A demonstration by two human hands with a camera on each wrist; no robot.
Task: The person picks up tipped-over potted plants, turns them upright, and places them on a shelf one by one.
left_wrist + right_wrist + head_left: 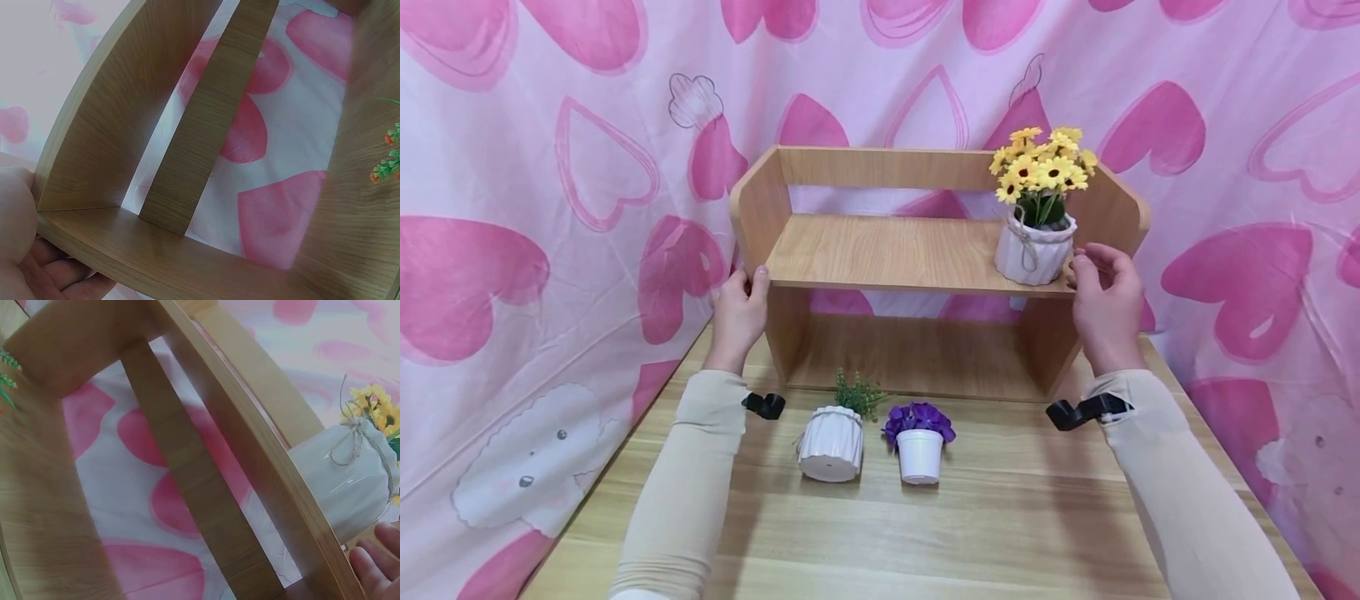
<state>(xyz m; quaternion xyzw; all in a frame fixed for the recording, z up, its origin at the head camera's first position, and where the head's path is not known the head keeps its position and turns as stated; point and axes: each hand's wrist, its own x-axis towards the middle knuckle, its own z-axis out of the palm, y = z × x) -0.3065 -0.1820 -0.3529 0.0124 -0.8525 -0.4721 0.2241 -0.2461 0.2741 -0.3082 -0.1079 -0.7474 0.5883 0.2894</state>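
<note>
A two-tier wooden shelf [880, 254] stands at the back of the table. My left hand [739, 312] grips its left side panel, with the thumb at the front edge; in the left wrist view the fingers [65, 272] lie along the panel's outer face. On the upper board, at the right end, a white pot [1036, 250] tied with twine holds yellow flowers [1041, 171]. My right hand [1108, 304] is just right of this pot, its fingers loosely bent. In the right wrist view the fingertips [369, 565] are close beside the pot, with nothing held.
In front of the shelf, a white ribbed pot with a green plant [831, 446] and a smaller white pot with purple flowers [920, 454] lie tipped on the wooden table [970, 533]. A pink heart-patterned curtain [602, 167] hangs behind and at both sides.
</note>
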